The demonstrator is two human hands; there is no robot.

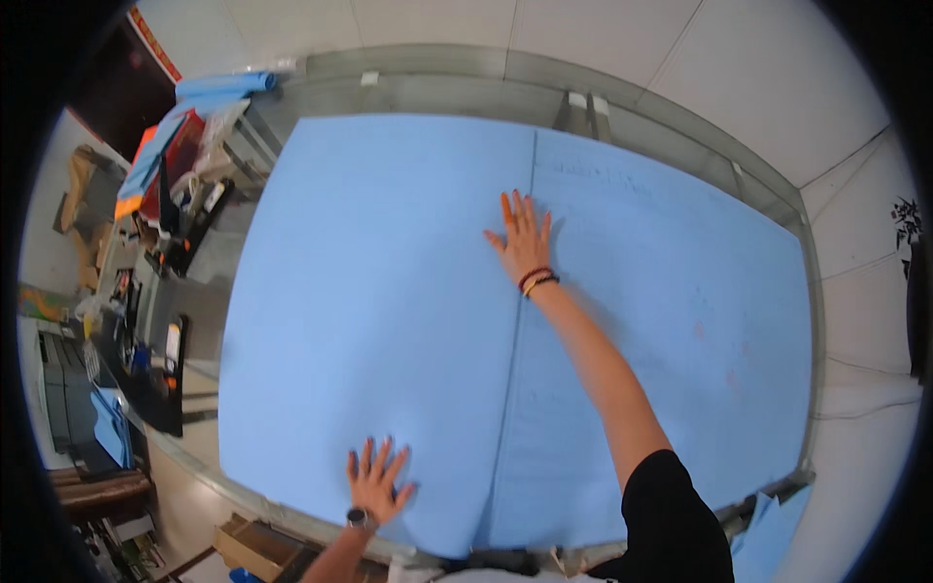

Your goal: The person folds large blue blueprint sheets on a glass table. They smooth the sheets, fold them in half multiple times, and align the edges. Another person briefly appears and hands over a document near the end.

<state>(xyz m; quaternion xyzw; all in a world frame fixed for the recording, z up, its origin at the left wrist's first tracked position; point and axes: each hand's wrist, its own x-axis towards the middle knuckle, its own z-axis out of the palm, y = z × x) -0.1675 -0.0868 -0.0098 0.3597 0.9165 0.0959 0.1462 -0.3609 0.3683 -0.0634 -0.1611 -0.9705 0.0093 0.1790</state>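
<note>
Big plain blue sheet [369,291] lay flat over the left and middle of the glass table [437,95], with bare glass along the table's far edge. A second blue sheet [671,311], with faint dark and reddish marks, covered the table's right part; a dark line ran between the two from the table's far side to its near side. Couldn't tell which one overlapped. Left hand [377,484] was palm down on the plain sheet near the table's front edge, fingers spread wide, holding nothing, watch [360,518] on the wrist. Right hand [525,243] was at the table's middle, toward its far side, palm down across the dark line, fingers fanned, holding nothing; an orange cover [505,208] sat on the index finger and bracelets [538,283] circled the wrist. Right forearm crossed over the marked sheet from the table's front, black sleeve [671,515] above the elbow. Blue roll [233,85] lay by the table's far left corner, orange and red items [183,160] nearer along its left end. Two long black tools, one farther [201,225] and one nearer [175,364], also sat at the table's left. Open cardboard box [255,546] stood below the table's front left edge; loose blue pieces [773,532] hung by its front right corner.
</note>
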